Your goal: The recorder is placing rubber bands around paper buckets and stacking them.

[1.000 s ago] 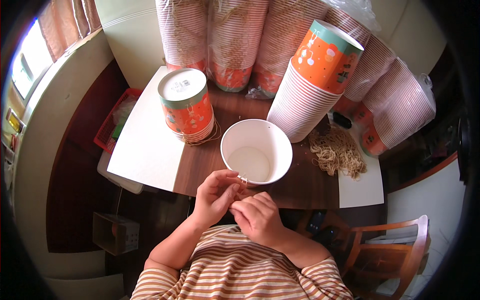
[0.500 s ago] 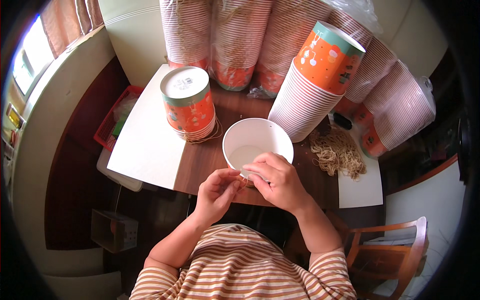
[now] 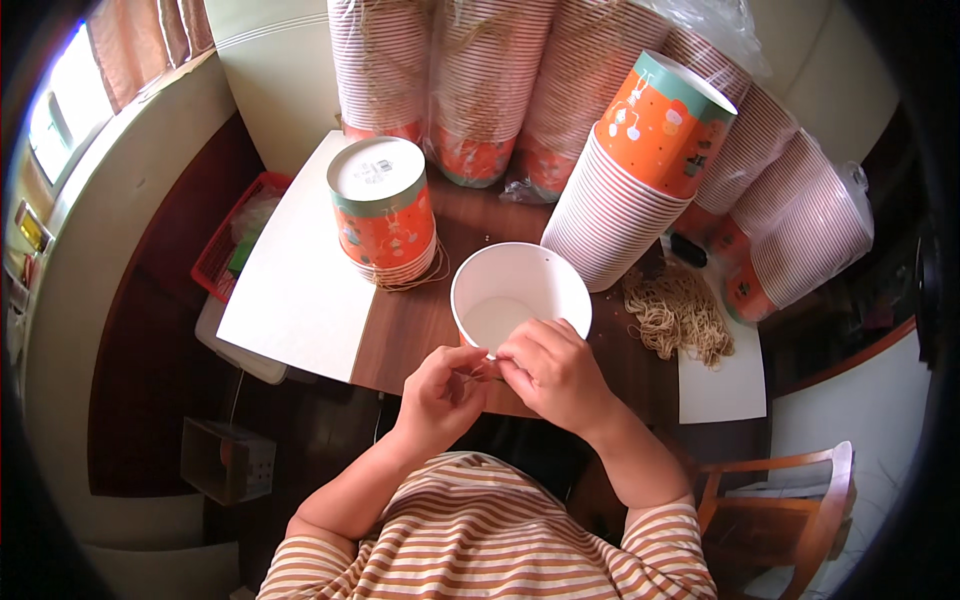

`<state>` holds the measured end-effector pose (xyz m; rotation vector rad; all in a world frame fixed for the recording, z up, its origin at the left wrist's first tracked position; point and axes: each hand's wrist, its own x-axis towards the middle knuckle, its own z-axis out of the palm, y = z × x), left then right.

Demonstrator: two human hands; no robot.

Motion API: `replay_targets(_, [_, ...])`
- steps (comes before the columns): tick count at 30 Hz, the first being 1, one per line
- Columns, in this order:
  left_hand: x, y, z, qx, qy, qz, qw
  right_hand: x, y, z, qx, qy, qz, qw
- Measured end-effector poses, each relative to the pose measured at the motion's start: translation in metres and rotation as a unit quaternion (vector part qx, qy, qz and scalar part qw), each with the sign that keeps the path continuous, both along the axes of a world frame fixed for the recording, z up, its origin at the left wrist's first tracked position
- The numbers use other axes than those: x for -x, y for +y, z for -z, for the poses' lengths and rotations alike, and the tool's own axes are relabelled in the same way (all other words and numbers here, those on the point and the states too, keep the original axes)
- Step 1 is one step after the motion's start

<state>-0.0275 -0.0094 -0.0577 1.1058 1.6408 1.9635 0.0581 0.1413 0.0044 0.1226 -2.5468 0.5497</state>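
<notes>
While left hand [image 3: 446, 392] pinches cord [image 3: 472, 379] — grip of right hand [image 3: 550, 372] unclear — stacked tubs [image 3: 622, 208] stand behind the open tub [image 3: 535, 280].

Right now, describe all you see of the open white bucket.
The open bucket is round, white and smooth inside, apparently coated paper, with a pale flat bottom and a small dark spot below the far rim. A sliver of orange outer wall shows at near left. It stands mouth up on the brown tabletop. The left hand and right hand are at its near rim; contact is unclear.

Striped top [image 3: 480, 530] — brown and white (sleeves [image 3: 665, 545] too) — forearms [image 3: 360, 480] bare.
</notes>
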Motion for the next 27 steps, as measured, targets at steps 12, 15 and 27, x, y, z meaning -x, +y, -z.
replay_targets(12, [-0.001, 0.006, 0.007, 0.030, 0.361, -0.188, 0.913, -0.028, -0.034, 0.036, 0.076, 0.067, 0.113, 0.988])
replay_targets(15, [-0.006, 0.003, 0.000, 0.102, 0.240, -0.162, 0.952, -0.031, -0.039, 0.047, 0.067, 0.078, 0.151, 0.983])
replay_targets(27, [-0.010, 0.001, 0.011, 0.042, -0.241, -0.018, 0.969, -0.011, -0.053, 0.088, 0.336, 0.119, 0.205, 0.911])
